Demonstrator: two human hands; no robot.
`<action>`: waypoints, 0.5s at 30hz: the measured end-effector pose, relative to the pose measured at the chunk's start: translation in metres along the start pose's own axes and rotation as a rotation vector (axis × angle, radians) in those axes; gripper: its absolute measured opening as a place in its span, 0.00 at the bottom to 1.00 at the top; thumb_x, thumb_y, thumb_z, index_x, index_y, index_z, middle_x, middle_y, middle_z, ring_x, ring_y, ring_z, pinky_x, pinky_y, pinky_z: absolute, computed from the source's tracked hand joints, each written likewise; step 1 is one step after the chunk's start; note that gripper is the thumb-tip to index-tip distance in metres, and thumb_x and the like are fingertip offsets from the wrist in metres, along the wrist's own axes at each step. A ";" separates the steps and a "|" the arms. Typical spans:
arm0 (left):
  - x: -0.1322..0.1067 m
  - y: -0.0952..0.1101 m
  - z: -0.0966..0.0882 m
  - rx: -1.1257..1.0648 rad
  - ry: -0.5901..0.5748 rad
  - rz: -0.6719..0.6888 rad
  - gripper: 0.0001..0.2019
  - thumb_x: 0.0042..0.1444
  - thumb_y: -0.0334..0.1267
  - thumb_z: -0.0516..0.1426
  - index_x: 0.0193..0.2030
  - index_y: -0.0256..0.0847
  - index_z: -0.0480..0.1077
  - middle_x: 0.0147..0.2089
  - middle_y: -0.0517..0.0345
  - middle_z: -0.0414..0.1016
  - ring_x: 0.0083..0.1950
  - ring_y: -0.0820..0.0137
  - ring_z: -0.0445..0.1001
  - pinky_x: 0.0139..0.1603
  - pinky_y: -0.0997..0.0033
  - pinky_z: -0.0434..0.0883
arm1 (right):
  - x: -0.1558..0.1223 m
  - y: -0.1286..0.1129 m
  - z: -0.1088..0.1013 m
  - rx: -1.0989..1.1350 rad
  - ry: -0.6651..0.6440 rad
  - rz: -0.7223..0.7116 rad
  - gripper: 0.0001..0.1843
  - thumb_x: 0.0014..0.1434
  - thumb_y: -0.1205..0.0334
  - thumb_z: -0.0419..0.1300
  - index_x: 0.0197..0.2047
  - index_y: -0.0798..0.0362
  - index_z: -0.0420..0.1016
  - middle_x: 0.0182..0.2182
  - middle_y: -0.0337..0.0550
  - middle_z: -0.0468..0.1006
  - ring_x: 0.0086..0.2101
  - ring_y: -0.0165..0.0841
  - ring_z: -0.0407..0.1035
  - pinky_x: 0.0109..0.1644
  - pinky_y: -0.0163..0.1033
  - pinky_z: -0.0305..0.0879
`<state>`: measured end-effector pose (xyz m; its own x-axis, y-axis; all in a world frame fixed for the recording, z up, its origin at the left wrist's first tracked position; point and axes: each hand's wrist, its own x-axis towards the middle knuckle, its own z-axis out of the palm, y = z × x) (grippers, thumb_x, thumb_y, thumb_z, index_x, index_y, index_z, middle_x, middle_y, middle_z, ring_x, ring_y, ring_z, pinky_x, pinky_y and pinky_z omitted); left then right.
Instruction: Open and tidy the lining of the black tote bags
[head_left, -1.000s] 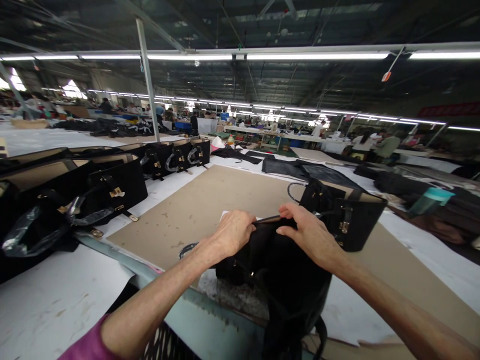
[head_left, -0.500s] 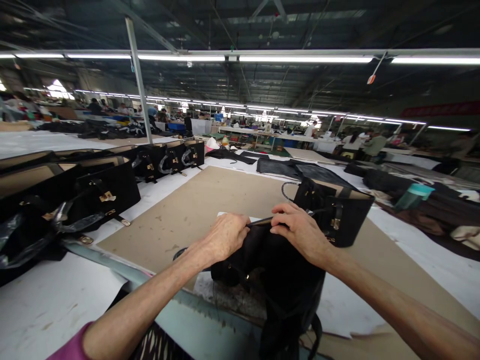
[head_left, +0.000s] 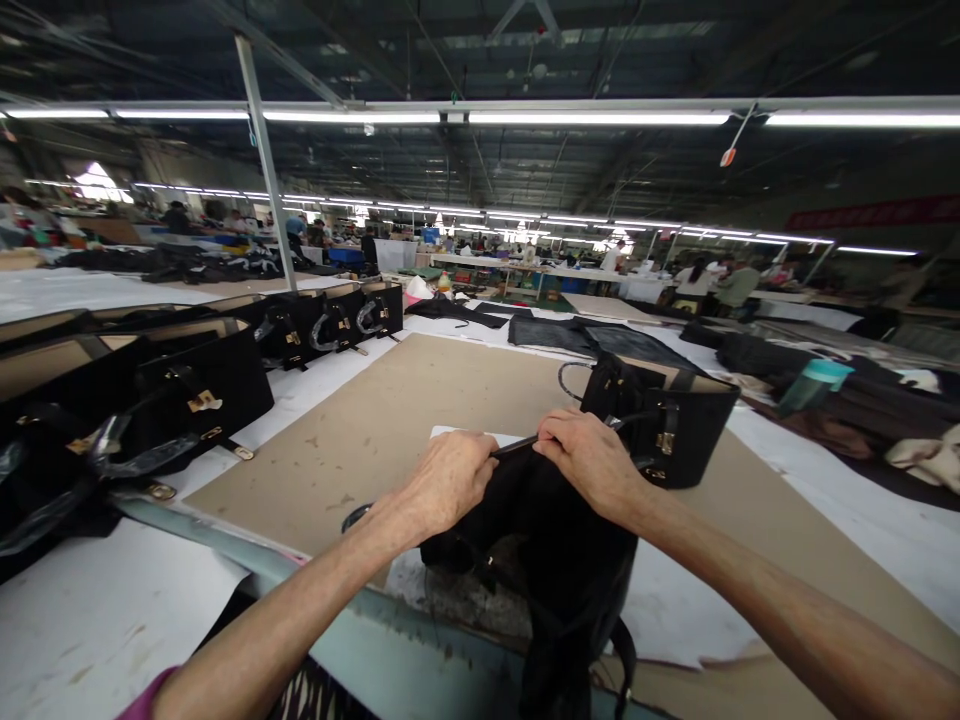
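A black handbag hangs limp over the near edge of the table, its top edge stretched between my hands. My left hand is closed on the left part of that edge. On the right part, my right hand pinches the same edge between thumb and fingers. A dark strap dangles from the bag's lower right side. Just beyond my right hand stands another black handbag with a gold clasp and beige lining. The inside of the held bag is hidden from me.
Several black handbags with plastic-wrapped handles, one of them a near bag, line the left side. Brown board covers the table's middle. Dark flat pieces lie farther back. A teal-lidded bottle stands at right among dark fabric. People work in the background.
The fingers of my right hand have closed tighter on the bag's edge, which is now drawn straighter between my hands. The whole view has shifted slightly.
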<state>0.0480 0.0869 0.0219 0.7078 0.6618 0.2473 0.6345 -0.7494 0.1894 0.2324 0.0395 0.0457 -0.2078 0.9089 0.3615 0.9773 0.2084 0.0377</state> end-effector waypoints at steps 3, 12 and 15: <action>0.000 0.000 0.000 0.011 0.016 0.020 0.11 0.56 0.37 0.45 0.34 0.40 0.67 0.33 0.56 0.72 0.36 0.68 0.70 0.35 0.73 0.62 | 0.000 -0.001 -0.001 -0.013 0.000 0.007 0.11 0.57 0.64 0.50 0.24 0.54 0.66 0.28 0.39 0.70 0.33 0.29 0.62 0.38 0.34 0.54; 0.000 0.001 -0.008 0.102 -0.009 0.040 0.11 0.55 0.44 0.49 0.41 0.43 0.64 0.37 0.57 0.69 0.37 0.67 0.70 0.32 0.73 0.62 | -0.002 -0.001 0.000 -0.009 0.006 0.001 0.11 0.57 0.64 0.49 0.25 0.54 0.67 0.28 0.39 0.70 0.32 0.29 0.62 0.38 0.34 0.54; 0.001 0.003 -0.010 0.140 -0.037 0.023 0.10 0.55 0.44 0.48 0.38 0.42 0.64 0.36 0.56 0.69 0.37 0.67 0.70 0.32 0.73 0.62 | -0.002 0.000 0.002 -0.006 0.015 0.005 0.11 0.57 0.63 0.49 0.26 0.53 0.67 0.28 0.39 0.70 0.33 0.30 0.62 0.38 0.33 0.54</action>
<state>0.0477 0.0853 0.0325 0.7320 0.6466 0.2146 0.6532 -0.7556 0.0487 0.2329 0.0381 0.0432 -0.2020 0.9043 0.3760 0.9786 0.2016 0.0409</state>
